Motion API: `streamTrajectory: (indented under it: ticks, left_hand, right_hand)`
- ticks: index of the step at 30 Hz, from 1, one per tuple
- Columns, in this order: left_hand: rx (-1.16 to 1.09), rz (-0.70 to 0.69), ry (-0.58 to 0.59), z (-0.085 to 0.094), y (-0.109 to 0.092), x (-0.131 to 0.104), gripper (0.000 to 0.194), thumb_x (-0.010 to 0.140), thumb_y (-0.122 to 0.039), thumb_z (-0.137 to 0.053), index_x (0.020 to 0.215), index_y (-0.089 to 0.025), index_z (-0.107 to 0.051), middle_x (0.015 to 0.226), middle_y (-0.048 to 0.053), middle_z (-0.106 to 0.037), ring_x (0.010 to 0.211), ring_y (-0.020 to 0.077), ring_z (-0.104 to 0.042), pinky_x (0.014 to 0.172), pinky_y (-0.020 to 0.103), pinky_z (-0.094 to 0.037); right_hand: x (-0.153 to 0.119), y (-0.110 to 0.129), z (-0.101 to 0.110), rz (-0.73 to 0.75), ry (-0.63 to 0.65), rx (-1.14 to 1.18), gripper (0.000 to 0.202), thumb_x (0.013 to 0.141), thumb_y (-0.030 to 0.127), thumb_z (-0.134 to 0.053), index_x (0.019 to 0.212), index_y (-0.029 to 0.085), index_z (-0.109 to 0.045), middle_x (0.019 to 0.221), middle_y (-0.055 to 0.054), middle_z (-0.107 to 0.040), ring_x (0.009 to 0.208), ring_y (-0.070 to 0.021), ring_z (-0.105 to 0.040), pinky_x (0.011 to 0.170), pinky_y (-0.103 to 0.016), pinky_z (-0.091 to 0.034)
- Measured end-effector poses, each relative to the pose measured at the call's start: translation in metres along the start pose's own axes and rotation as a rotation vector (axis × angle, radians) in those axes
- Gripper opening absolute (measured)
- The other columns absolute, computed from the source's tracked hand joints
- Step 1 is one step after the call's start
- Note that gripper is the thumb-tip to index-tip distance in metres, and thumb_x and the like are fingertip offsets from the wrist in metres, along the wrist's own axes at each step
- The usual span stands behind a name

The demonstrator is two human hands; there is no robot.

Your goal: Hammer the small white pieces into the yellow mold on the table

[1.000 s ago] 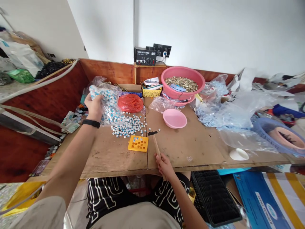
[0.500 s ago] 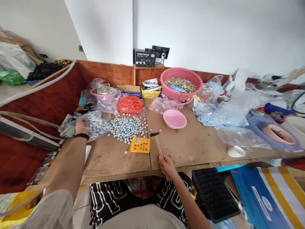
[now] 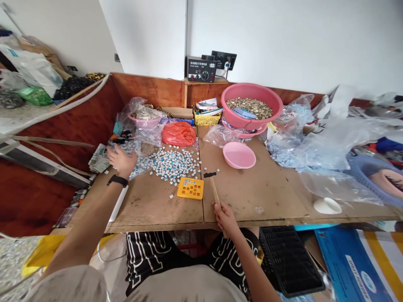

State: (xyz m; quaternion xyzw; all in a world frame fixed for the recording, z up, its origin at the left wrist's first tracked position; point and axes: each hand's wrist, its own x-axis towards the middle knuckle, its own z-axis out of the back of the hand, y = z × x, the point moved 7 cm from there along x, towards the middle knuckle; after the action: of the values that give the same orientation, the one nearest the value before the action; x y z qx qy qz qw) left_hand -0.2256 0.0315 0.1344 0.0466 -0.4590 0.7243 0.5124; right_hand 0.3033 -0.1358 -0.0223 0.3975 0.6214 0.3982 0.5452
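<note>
My left hand (image 3: 122, 160) is raised with its fingers spread and nothing in it, over a clear plastic bag (image 3: 138, 167) of small white and blue pieces. Beside the bag lies a loose pile of the same pieces (image 3: 174, 163). My right hand (image 3: 225, 217) is closed round the wooden handle of a hammer (image 3: 214, 188), whose black head points away from me. Just left of the hammer head lies a yellow tray (image 3: 190, 188) with square slots; a few in its top row hold pieces.
A pink bowl (image 3: 239, 155) sits behind the hammer. Farther back are a large pink basin (image 3: 273, 102) of metal bits, a red bag (image 3: 179, 134) and a yellow basket (image 3: 207, 120). Plastic bags crowd the right; a white cup (image 3: 327, 206) lies near the front edge.
My left hand has lifted off the plastic bag and opened, fingers spread. My right hand still holds the hammer. The whole view has shifted slightly, so things appear farther right.
</note>
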Motion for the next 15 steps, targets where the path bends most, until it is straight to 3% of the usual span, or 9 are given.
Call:
streamTrajectory:
  ticks: [2,4,7,10,15]
  left_hand:
    - [0.054,0.01,-0.046,0.002,-0.007,-0.026,0.061,0.095,-0.038,-0.074,0.147,-0.011,-0.06,0.167,0.033,-0.052,0.159,0.0526,-0.046,0.131,0.073,-0.034]
    - [0.073,-0.027,0.053,-0.001,-0.015,-0.053,0.036,0.1,-0.042,-0.068,0.128,-0.021,-0.072,0.139,0.02,-0.075,0.128,0.041,-0.072,0.115,0.055,-0.053]
    - [0.134,-0.02,0.243,-0.006,-0.015,-0.09,0.027,0.105,-0.047,-0.061,0.11,-0.026,-0.078,0.105,0.01,-0.083,0.09,0.0322,-0.078,0.088,0.043,-0.057]
    - [0.223,-0.016,0.326,-0.009,-0.006,-0.112,0.034,0.105,-0.051,-0.06,0.114,-0.025,-0.08,0.11,0.013,-0.085,0.095,0.0349,-0.08,0.085,0.042,-0.057]
    - [0.226,-0.181,0.526,-0.033,-0.001,-0.117,0.045,0.105,-0.044,-0.053,0.135,-0.023,-0.081,0.144,0.018,-0.079,0.116,0.0363,-0.08,0.101,0.045,-0.063]
  right_hand:
    - [0.0,0.001,0.0,0.0,0.012,0.01,0.073,0.085,0.086,-0.082,0.115,0.022,-0.066,0.069,0.013,-0.045,0.043,-0.0051,-0.03,0.034,-0.017,-0.028]
    - [0.0,0.002,0.0,-0.004,0.022,0.015,0.073,0.084,0.086,-0.083,0.116,0.022,-0.066,0.068,0.013,-0.044,0.043,-0.0053,-0.03,0.034,-0.017,-0.027]
    - [0.0,0.002,0.0,-0.003,0.019,0.02,0.072,0.084,0.085,-0.084,0.115,0.023,-0.065,0.067,0.013,-0.044,0.043,-0.0058,-0.03,0.034,-0.017,-0.028]
    - [0.0,0.001,-0.001,0.005,0.015,0.029,0.071,0.085,0.085,-0.083,0.115,0.024,-0.065,0.066,0.013,-0.043,0.042,-0.0063,-0.03,0.034,-0.018,-0.029]
    - [-0.002,0.002,-0.001,0.012,0.027,0.027,0.073,0.086,0.086,-0.082,0.117,0.022,-0.066,0.066,0.014,-0.042,0.042,-0.0057,-0.029,0.034,-0.018,-0.027]
